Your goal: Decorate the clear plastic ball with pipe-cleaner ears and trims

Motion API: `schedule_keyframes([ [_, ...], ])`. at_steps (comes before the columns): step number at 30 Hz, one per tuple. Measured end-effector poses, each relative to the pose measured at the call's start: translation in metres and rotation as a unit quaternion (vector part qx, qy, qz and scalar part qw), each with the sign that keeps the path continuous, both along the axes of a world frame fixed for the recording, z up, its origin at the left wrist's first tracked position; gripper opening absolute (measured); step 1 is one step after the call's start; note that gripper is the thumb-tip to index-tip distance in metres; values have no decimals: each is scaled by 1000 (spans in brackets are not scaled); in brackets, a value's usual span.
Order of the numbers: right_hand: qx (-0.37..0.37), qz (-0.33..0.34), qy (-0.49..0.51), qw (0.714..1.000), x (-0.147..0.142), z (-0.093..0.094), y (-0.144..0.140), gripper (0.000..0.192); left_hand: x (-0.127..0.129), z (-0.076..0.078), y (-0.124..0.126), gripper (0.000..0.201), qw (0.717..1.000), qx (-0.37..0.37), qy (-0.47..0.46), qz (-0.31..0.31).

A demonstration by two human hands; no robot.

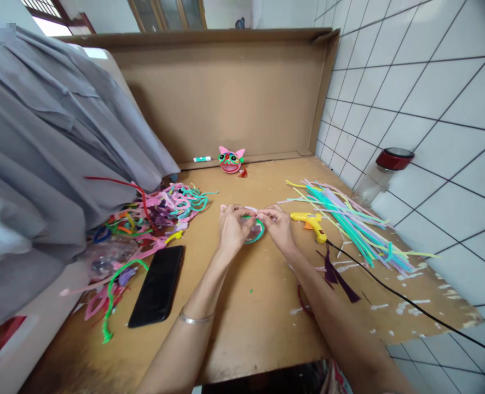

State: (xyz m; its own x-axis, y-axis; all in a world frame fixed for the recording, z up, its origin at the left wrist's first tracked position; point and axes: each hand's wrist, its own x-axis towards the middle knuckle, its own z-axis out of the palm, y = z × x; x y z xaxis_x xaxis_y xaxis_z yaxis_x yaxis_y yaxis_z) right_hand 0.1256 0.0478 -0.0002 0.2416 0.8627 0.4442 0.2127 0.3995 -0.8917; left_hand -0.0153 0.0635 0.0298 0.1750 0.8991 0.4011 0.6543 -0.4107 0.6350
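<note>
Near the middle of the table, my left hand point(234, 229) and my right hand point(278, 227) meet over a round pipe-cleaner piece point(259, 233) with a green rim. The left fingers are closed on its left side. At its upper right edge, the right thumb and fingertips are pinched together, almost touching the left fingertips. Both hands hide much of the piece, and a pink part shows at its top. Just right of my right hand lies a yellow hot glue gun point(314, 223). Farther back sits a pink cat-like pipe-cleaner head point(231, 160) with a red tassel.
Long pastel pipe cleaners point(345, 219) lie in a bundle at right. A tangled pile of coloured pieces point(172, 202) and a black phone point(157, 287) are at left. A glue stick point(202, 159), glass jar point(376, 178), dark tassel point(339, 276) and black cord point(390, 290) also lie around.
</note>
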Motion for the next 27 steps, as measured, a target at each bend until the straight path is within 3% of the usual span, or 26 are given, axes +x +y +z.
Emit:
schedule_keyframes([
  [7,2,5,4,1000,-2,-2,3,15,7,1,-7,7,998,0,37,53],
  [12,6,13,20,1000,0,0,3,52,5,-1,-6,12,998,7,32,53],
  [14,15,15,19,1000,0,2,2,55,3,-2,-5,12,998,5,27,56],
  [18,0,22,28,999,-2,2,0,45,2,-3,-3,14,998,8,23,55],
  [22,-10,-15,39,999,-1,0,0,25,1,-3,-4,13,999,10,19,43],
  [27,10,-30,-4,999,1,7,-4,16,-4,3,-2,11,1000,-21,7,9],
])
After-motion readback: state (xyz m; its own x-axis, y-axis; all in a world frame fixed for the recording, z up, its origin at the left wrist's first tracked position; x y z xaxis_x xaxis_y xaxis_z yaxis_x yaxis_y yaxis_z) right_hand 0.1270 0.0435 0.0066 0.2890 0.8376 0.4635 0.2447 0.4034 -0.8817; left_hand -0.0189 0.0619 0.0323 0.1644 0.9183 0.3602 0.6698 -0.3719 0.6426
